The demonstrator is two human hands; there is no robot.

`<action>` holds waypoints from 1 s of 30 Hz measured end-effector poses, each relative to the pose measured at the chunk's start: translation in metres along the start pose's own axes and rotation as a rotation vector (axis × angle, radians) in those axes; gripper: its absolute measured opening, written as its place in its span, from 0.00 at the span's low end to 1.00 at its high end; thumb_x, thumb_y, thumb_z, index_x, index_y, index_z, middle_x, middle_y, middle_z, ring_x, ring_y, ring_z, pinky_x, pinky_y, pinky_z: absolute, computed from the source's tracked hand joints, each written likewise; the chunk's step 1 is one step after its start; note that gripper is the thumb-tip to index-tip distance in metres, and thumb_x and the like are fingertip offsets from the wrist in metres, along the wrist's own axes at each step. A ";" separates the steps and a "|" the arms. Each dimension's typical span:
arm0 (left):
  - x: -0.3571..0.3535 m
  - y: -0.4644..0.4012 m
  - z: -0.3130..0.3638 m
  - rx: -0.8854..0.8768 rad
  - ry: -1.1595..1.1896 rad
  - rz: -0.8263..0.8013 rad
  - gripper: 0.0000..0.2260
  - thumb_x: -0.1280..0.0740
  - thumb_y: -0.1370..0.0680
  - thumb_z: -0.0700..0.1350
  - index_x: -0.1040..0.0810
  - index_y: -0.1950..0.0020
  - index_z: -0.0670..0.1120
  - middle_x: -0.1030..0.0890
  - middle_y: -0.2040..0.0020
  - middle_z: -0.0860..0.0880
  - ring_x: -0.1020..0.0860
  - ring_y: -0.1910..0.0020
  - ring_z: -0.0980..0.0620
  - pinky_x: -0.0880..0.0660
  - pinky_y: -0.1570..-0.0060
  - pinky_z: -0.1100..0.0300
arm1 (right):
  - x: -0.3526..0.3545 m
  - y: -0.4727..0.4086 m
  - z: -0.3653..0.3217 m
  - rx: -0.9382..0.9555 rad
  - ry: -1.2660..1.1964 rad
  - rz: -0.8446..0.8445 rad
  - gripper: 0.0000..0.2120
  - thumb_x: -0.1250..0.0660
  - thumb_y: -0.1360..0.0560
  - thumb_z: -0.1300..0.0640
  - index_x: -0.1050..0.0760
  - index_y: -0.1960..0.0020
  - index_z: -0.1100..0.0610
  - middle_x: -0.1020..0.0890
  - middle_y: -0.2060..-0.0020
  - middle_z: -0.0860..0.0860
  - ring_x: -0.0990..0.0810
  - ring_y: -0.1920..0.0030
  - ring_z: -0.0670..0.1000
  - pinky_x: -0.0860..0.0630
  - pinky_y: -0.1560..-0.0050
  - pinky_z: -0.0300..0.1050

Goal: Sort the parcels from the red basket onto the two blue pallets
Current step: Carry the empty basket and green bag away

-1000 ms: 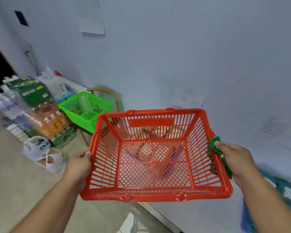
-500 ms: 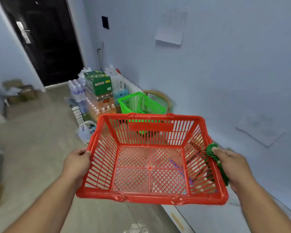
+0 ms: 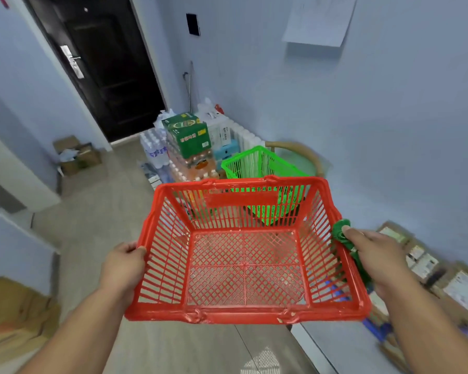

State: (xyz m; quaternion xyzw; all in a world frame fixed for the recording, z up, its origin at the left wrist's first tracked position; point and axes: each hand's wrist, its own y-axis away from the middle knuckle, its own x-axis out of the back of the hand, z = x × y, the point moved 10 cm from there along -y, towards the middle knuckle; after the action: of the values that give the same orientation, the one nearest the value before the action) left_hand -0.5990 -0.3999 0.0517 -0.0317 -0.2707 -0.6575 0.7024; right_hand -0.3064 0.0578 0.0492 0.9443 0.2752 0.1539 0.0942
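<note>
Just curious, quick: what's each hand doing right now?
Left hand: closed on the red basket rim.
Right hand: closed on the basket's other side, against a green handle.

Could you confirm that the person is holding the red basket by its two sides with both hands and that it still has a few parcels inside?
Not quite: the head view shows the red basket empty, bare mesh floor visible. The left hand and right hand do grip its two sides.

The basket [image 3: 245, 255] is bright red, its walls slatted and its floor a diamond lattice, with a dark green handle [image 3: 347, 248] on one side. Behind it stands a neon green basket [image 3: 257, 164]. A green carton [image 3: 188, 133] bears yellow print. The walls [image 3: 389, 117] are pale blue, the door [image 3: 103, 66] near black, the floor [image 3: 92, 217] beige.
</note>
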 end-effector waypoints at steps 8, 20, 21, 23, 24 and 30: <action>-0.022 -0.079 0.049 -0.008 0.012 -0.015 0.07 0.34 0.19 0.43 0.16 0.54 0.47 0.12 0.58 0.40 0.12 0.60 0.38 0.16 0.51 0.36 | -0.052 -0.055 -0.040 -0.025 -0.033 -0.012 0.11 0.29 0.19 0.50 0.14 0.49 0.57 0.11 0.69 0.49 0.13 0.72 0.48 0.22 0.61 0.44; -0.081 -0.271 0.104 -0.089 0.075 -0.217 0.10 0.35 0.21 0.41 0.13 0.53 0.49 0.12 0.58 0.36 0.14 0.57 0.31 0.18 0.54 0.28 | -0.147 -0.079 -0.086 -0.038 -0.070 0.200 0.16 0.29 0.20 0.47 0.14 0.57 0.58 0.12 0.71 0.50 0.14 0.64 0.57 0.21 0.56 0.47; -0.085 -0.285 0.114 -0.099 0.078 -0.248 0.09 0.35 0.21 0.41 0.14 0.53 0.47 0.12 0.57 0.35 0.14 0.58 0.32 0.18 0.54 0.28 | -0.156 -0.077 -0.089 -0.045 -0.071 0.225 0.18 0.29 0.20 0.46 0.14 0.58 0.59 0.13 0.72 0.50 0.15 0.65 0.56 0.22 0.59 0.45; -0.092 -0.305 0.136 -0.122 0.092 -0.300 0.08 0.35 0.20 0.39 0.15 0.53 0.45 0.13 0.56 0.35 0.15 0.61 0.37 0.18 0.52 0.31 | -0.173 -0.073 -0.098 -0.039 -0.091 0.270 0.22 0.30 0.20 0.42 0.14 0.59 0.60 0.12 0.70 0.52 0.16 0.66 0.55 0.24 0.60 0.44; -0.096 -0.316 0.145 -0.132 0.091 -0.319 0.08 0.35 0.20 0.39 0.15 0.53 0.45 0.13 0.56 0.36 0.16 0.61 0.40 0.18 0.51 0.33 | -0.179 -0.072 -0.102 -0.034 -0.093 0.300 0.23 0.30 0.21 0.40 0.13 0.58 0.60 0.11 0.67 0.55 0.16 0.66 0.55 0.24 0.60 0.45; -0.130 -0.377 0.189 -0.215 0.045 -0.415 0.08 0.33 0.22 0.41 0.14 0.55 0.49 0.12 0.61 0.41 0.13 0.61 0.38 0.15 0.53 0.38 | -0.196 -0.077 -0.108 -0.098 -0.136 0.475 0.28 0.35 0.20 0.34 0.16 0.60 0.57 0.13 0.61 0.55 0.16 0.58 0.56 0.21 0.49 0.54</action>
State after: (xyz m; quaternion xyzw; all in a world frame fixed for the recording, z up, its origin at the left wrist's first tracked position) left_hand -1.0160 -0.2563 0.0400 -0.0352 -0.1844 -0.8135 0.5504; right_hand -0.5385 0.0244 0.0834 0.9849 0.0310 0.1210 0.1196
